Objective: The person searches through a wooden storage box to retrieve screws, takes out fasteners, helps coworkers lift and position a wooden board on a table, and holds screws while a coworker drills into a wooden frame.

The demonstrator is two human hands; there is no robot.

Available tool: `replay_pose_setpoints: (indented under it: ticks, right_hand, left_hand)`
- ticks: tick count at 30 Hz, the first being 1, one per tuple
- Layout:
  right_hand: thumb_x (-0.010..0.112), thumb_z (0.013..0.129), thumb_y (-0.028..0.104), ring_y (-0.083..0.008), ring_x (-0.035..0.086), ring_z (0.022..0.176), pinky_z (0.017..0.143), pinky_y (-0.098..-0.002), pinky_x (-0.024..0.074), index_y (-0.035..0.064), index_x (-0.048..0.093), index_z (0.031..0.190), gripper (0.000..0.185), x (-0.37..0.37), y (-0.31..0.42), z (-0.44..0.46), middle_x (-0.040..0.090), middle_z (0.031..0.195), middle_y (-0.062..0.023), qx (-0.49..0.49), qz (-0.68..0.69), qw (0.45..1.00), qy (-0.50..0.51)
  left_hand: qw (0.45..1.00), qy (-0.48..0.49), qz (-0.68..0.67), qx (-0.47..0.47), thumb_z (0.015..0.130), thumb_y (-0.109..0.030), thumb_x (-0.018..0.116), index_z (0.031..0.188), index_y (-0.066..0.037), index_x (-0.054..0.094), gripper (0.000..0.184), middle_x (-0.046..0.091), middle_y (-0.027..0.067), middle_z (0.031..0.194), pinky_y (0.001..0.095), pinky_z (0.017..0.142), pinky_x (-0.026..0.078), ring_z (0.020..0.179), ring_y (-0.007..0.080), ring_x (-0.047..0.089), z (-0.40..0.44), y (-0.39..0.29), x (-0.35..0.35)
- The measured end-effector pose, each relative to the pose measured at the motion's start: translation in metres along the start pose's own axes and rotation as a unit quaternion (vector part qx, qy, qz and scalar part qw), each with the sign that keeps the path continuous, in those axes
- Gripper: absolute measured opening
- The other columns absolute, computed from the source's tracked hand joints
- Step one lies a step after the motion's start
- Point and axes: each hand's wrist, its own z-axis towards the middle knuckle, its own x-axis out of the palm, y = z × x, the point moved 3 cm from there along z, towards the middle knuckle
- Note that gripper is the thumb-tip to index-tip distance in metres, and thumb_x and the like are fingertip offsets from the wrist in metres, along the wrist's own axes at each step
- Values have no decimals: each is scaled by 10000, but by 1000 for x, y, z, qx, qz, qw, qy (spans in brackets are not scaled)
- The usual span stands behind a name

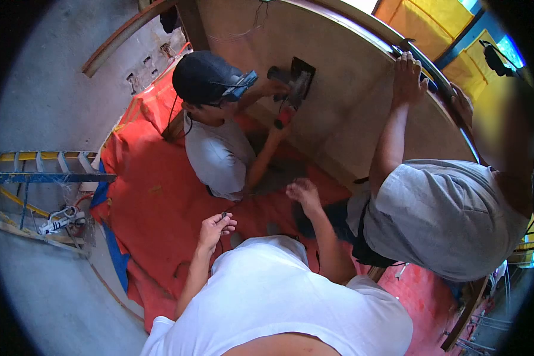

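My left hand (216, 230) is closed in a pinch, low in front of my white shirt (267, 285). A small dark thing, too small to name, shows between its fingertips, and a thin dark cord hangs near it. To the right, my right hand (302, 192) is raised over the red sheet (166, 219), blurred, its fingers partly curled; whether it holds anything is unclear. Ahead, a kneeling person in a dark cap (203, 77) holds a power tool (285, 113) by a dark rectangular opening (302, 77) in the curved wooden panel (350, 89).
At the right, another person in a grey shirt (451, 213) has both hands on the panel's top edge. A ladder (47, 177) lies at the left beside a white coiled item (62, 221). Yellow sheeting (424, 26) is at the upper right.
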Motion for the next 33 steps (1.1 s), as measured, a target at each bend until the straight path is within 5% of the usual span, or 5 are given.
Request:
replay_pose_setpoints:
  ticks: [8,33]
  right_hand:
    - [595,878,87,-186,615,836,754,-299,521,-16,520,1147,298,-5,39,48,589,970,-97,-80,-58,994,-40]
    - [645,828,53,-207,627,874,764,-307,518,6,459,1107,338,-2,33,89,609,981,-115,-60,-23,996,-62]
  left_hand:
    - [1000,-1,6,-6,919,-192,556,1098,-7,591,261,677,93,904,206,627,475,723,96,631,-9,-6,4]
    - [1000,-24,-1,-16,929,-206,541,1122,-7,576,280,676,97,923,211,642,485,735,92,631,-9,2,3]
